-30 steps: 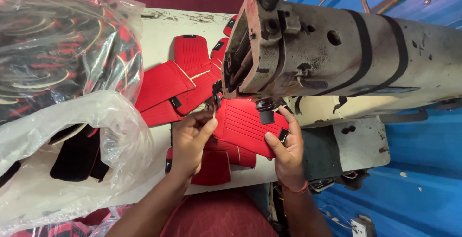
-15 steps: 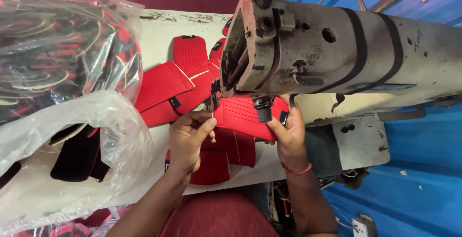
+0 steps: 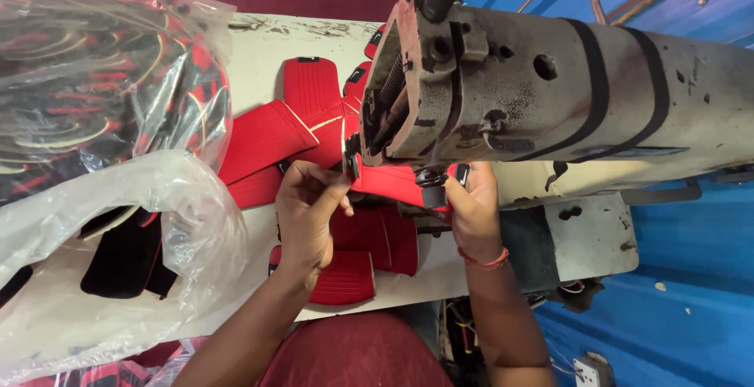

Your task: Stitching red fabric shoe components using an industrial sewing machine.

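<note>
Both hands grasp 1 red quilted piece (image 3: 393, 181) under the sewing machine head (image 3: 503, 88): left hand (image 3: 308, 206) pinches its left edge, right hand (image 3: 473, 202) clenches its right end (black-trimmed). More red pieces (image 3: 290, 132) lie on the desk (image 3: 267, 49).

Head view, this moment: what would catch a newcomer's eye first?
The worn, grey sewing machine head fills the upper right. Just beneath its front end, the left hand and right hand hold a red ribbed fabric piece between them. More red pieces lie fanned on the table behind, and clear plastic bags crowd the left.
</note>
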